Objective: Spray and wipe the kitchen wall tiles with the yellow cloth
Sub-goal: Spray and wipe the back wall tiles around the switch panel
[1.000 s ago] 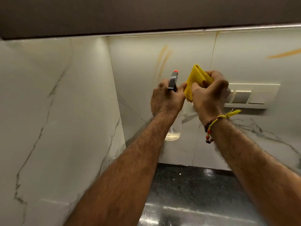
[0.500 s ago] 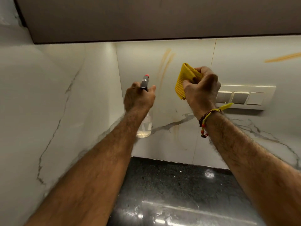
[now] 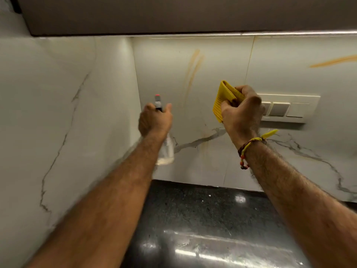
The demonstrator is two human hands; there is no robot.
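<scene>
One spray bottle (image 3: 164, 149), one yellow cloth (image 3: 224, 99), two hands, one switch plate (image 3: 289, 108) (three switches).

Spray bottle (image 3: 165, 151) left, cloth (image 3: 224, 99) right (folded)

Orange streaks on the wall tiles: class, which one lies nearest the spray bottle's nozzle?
The upright double streak between the spray bottle and yellow cloth; the other streak slants far right, above the switch panel.
</scene>
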